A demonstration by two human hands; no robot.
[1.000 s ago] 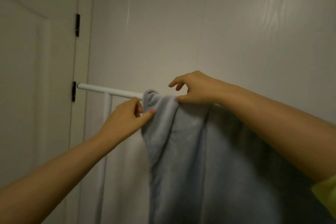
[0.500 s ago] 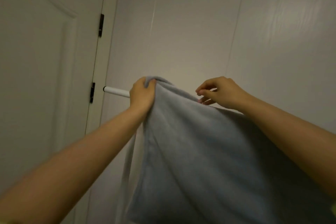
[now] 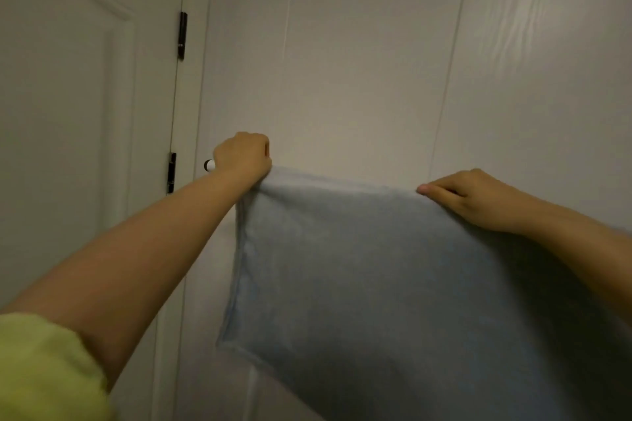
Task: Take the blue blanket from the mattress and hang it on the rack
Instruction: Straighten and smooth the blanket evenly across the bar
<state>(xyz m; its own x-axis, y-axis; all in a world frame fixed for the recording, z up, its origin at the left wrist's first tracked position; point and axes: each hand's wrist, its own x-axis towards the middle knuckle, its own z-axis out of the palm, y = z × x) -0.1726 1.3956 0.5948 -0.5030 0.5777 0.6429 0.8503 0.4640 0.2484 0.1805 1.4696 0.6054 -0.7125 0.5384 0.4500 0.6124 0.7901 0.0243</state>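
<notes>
The light blue blanket [image 3: 393,267] hangs spread out flat over the white rack bar, whose capped left end [image 3: 209,165] sticks out beside my left hand. My left hand [image 3: 244,157] is closed on the blanket's upper left corner at the bar. At the blanket's top edge farther right, my right hand [image 3: 475,196] pinches the fabric with its fingers curled over it. Most of the bar is hidden under the blanket and my hands. A white upright of the rack [image 3: 251,393] shows faintly below the blanket's lower left corner.
A white door [image 3: 68,147] with two black hinges [image 3: 183,35] stands at the left. A plain white panelled wall [image 3: 342,61] is right behind the rack. My yellow-green sleeve [image 3: 44,372] fills the lower left corner.
The bunched blanket has been drawn out flat along the bar. My left hand slid left toward the bar's end and my right hand moved right, so the hands are now far apart.
</notes>
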